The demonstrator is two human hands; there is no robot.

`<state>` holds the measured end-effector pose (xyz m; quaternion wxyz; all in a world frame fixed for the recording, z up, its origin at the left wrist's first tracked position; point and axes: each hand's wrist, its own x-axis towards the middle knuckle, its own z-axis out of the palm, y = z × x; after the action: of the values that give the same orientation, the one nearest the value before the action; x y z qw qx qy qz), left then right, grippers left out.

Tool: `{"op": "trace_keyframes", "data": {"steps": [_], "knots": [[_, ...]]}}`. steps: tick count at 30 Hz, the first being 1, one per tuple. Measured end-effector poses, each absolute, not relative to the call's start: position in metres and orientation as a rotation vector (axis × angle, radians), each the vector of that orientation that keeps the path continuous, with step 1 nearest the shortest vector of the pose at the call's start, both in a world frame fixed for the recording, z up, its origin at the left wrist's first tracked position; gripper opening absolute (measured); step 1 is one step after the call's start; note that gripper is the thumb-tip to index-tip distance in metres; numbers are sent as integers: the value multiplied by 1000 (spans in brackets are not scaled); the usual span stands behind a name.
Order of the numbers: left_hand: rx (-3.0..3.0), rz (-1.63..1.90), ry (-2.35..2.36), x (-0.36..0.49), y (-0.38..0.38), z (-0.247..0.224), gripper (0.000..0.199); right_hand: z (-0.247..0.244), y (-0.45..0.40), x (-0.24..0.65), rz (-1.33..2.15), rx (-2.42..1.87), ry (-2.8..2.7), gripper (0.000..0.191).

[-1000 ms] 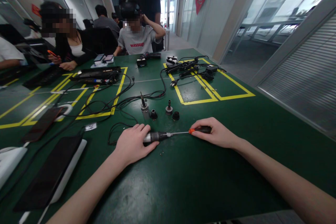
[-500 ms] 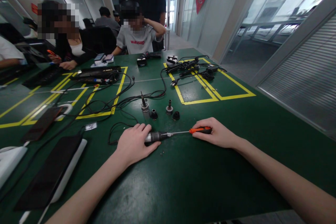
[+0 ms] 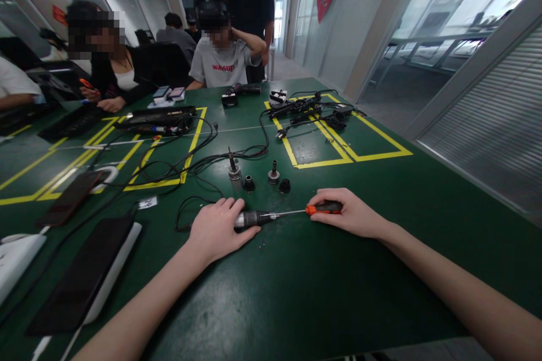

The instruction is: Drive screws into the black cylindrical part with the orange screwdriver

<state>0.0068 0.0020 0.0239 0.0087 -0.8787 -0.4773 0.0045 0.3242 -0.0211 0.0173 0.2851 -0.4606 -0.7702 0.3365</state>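
My left hand is wrapped over a corded electric screwdriver with a silver and black body, lying on the green table. In my right hand is a screwdriver with an orange and black handle, pinched between thumb and fingers. Its thin shaft points left and meets the black nose of the electric tool. Just beyond stand a metal tool part with a spindle, a shorter metal part and two black caps. Tiny screws lie in front of the tool.
Black cables cross the table toward the left. A bundle of black cords lies within yellow tape at the far right. On the left rest a dark phone-like slab on a white base and a white power strip. People sit across the table.
The screwdriver handle has turned in my right hand, and its black part faces up more. Both hands stay in nearly the same place. The view has shifted very slightly.
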Motion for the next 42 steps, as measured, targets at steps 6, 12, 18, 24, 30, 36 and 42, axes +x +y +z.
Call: {"op": "trace_keyframes", "data": {"steps": [6, 12, 18, 24, 30, 36, 42], "knots": [[-2715, 22, -1501, 7, 2, 24, 44, 14, -20, 325, 846, -1286, -2114, 45], [-2707, 18, -1493, 7, 3, 23, 43, 15, -21, 324, 882, -1254, -1979, 33], [-2713, 17, -1488, 8, 3, 23, 43, 16, -20, 325, 780, -1234, -2066, 35], [-2722, -4, -1491, 8, 3, 22, 44, 13, -20, 327, 835, -1287, -2111, 42], [-2714, -9, -1492, 8, 3, 23, 42, 16, -22, 324, 825, -1262, -2007, 32], [-2711, 16, -1496, 9, 2, 24, 43, 16, -20, 325, 799, -1271, -2073, 37], [-2713, 3, -1490, 8, 2, 23, 42, 15, -21, 327, 861, -1274, -2108, 40]]}}
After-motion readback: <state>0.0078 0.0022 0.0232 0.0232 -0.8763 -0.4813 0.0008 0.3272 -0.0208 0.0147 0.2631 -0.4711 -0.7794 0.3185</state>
